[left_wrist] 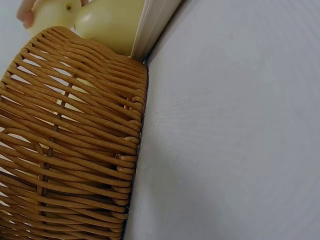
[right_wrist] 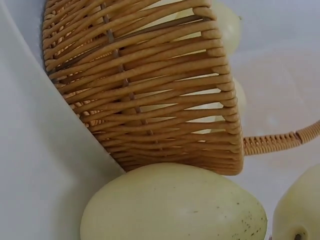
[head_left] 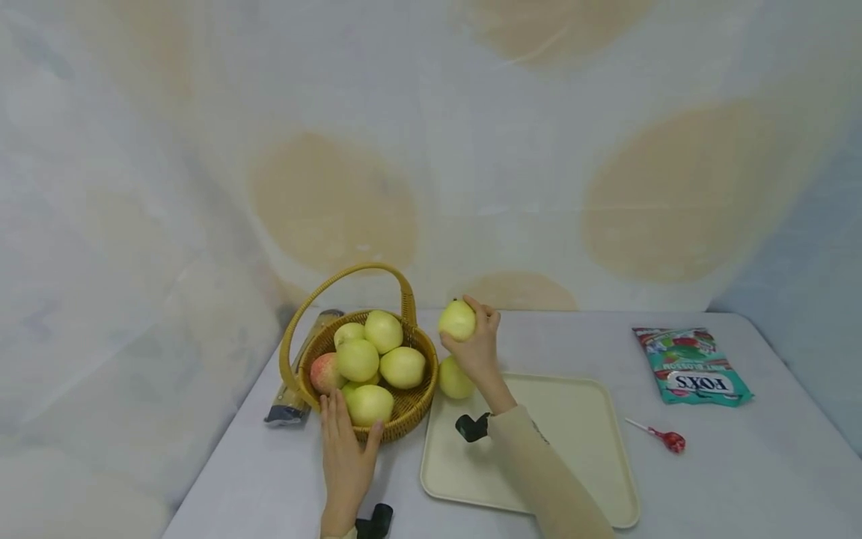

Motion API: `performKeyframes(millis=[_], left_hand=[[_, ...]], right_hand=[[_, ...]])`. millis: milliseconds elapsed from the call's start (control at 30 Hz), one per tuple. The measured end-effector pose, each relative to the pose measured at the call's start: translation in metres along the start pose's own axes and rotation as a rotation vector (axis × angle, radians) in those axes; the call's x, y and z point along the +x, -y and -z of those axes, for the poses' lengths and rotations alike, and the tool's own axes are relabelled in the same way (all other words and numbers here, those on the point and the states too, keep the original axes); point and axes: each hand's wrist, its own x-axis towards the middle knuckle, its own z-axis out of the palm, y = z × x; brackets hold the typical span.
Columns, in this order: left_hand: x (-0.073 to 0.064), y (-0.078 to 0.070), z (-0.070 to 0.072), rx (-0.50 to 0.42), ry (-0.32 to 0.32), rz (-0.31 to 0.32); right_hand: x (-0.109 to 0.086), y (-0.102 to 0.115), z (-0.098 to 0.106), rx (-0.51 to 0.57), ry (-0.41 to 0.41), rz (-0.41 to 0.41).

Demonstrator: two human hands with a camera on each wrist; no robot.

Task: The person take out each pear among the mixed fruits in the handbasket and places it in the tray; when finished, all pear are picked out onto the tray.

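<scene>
In the head view, my right grip (head_left: 481, 353) pinched a smooth, round, pale yellow-green fruit (head_left: 456, 320) by its sides, up beside a brown wicker basket (head_left: 402, 428); I judged it firm, moderately heavy and easily bruised, best held round its widest part. My left grip (head_left: 346, 458) lay straight-fingered against the basket. In the left wrist view, its woven wall hid most of the contents. In the right wrist view, a speckled, oval, yellow-green fruit (right_wrist: 170, 205) sat just beside the basket, likely obstructing any straight lowering

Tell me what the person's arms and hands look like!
The right sleeve is long and cream; only a bit of the left sleeve shows. The left hand and right hand wear no gloves. A small black gadget sits by each wrist.
</scene>
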Motion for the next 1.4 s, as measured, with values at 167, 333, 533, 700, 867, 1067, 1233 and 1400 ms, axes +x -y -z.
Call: performKeyframes(millis=[167,333,533,700,867,1067,1233,1400], left_hand=[[0.002,0.001,0.000,0.000,-0.002,-0.007],[0.002,0.001,0.000,0.000,-0.005,-0.010],[0.002,-0.001,0.000,0.003,-0.005,-0.012],[0.002,-0.001,0.002,0.002,0.010,0.005],[0.002,-0.002,0.003,-0.002,0.021,0.024],[0.002,-0.002,0.003,-0.002,0.012,0.015],[0.001,-0.001,0.002,-0.006,0.008,0.015],[0.000,0.000,0.001,-0.013,0.012,0.016]], right_hand=[[0.001,-0.005,0.004,0.011,-0.023,-0.010],[-0.001,-0.013,0.009,0.026,-0.040,-0.035],[-0.007,-0.020,0.017,0.073,-0.067,-0.030],[-0.010,-0.026,0.024,0.095,-0.049,-0.027],[-0.013,-0.032,0.029,0.097,-0.041,-0.027],[-0.017,-0.039,0.031,0.075,-0.059,-0.041],[-0.020,-0.041,0.034,0.080,-0.085,-0.045],[-0.022,-0.045,0.037,0.080,-0.098,-0.056]])
